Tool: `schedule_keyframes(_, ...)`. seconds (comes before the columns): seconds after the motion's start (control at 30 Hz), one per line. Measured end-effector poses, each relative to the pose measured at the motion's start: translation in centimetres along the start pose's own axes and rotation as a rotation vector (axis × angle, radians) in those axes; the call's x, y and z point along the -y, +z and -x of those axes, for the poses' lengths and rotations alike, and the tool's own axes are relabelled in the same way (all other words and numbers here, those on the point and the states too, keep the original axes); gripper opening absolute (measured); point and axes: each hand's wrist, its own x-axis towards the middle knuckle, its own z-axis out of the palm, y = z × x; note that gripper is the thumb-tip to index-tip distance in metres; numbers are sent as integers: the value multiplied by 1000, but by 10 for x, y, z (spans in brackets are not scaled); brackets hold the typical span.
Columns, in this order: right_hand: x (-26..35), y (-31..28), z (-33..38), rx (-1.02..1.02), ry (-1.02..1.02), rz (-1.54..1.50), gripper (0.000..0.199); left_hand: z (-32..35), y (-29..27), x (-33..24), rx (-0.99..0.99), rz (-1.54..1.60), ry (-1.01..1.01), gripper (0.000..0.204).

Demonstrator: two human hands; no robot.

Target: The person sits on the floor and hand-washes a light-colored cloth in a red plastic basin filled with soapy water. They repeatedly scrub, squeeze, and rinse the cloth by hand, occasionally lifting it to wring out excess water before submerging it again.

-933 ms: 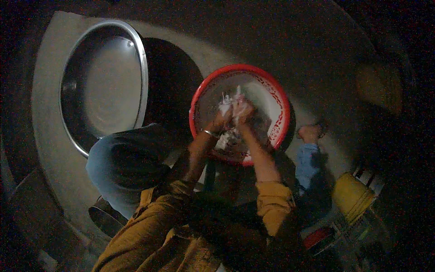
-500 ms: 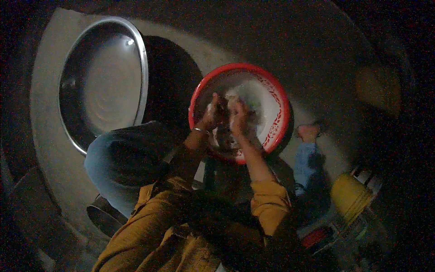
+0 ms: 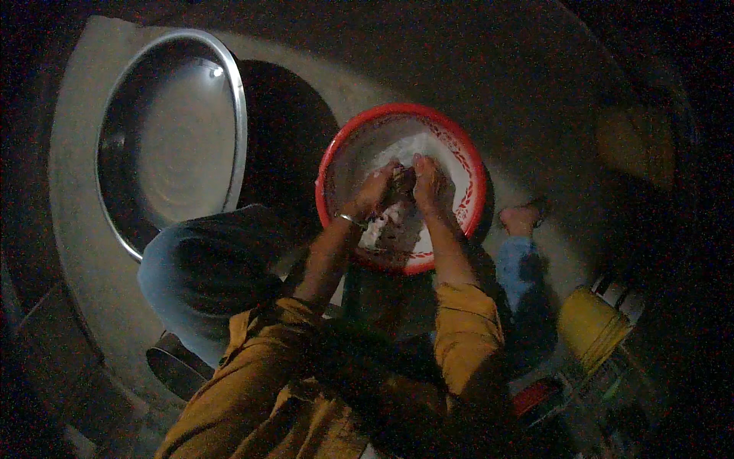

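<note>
In the head view, the left hand point(image 3: 375, 191) and right hand point(image 3: 430, 185) curl close together at centre, their grip impossible to tell, beside a pale mass point(image 3: 384, 228), probably soft and slippery, best cupped from below, in the red-rimmed basin point(image 3: 401, 109), while the upper-left tub point(image 3: 242, 126) seems to hold cloudy liquid point(image 3: 187, 149).

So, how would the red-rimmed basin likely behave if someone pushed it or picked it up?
The red-rimmed basin would probably hold its shape, as its round rim looks rigid. Pushed, it would likely slide rather than roll, since it sits open side up. Lifted, it may slosh: there seems to be cloudy liquid inside.
</note>
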Motion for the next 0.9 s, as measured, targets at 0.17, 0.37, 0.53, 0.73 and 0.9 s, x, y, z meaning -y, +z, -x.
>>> schedule_keyframes(0.17, 23, 3, -2, 74, 482, 167, 32, -9, -36, 52, 17, 426, -261, 62)
schedule_keyframes(0.37, 105, 25, 16, 7, 631, -1049, 10, -23, -34, 67, -9, 586, -360, 65)
schedule_keyframes(0.53, 158, -44, 9, -96, 186, -1206, 9, -2, -49, 69, 121, 588, -375, 63)
schedule_keyframes(0.73, 52, 38, 11, -27, 386, -790, 20, 36, -41, 49, 177, 78, -195, 60)
schedule_keyframes(0.9, 7, 5, -4, -15, 337, 15, 32, -15, -37, 74, 121, 149, -108, 57)
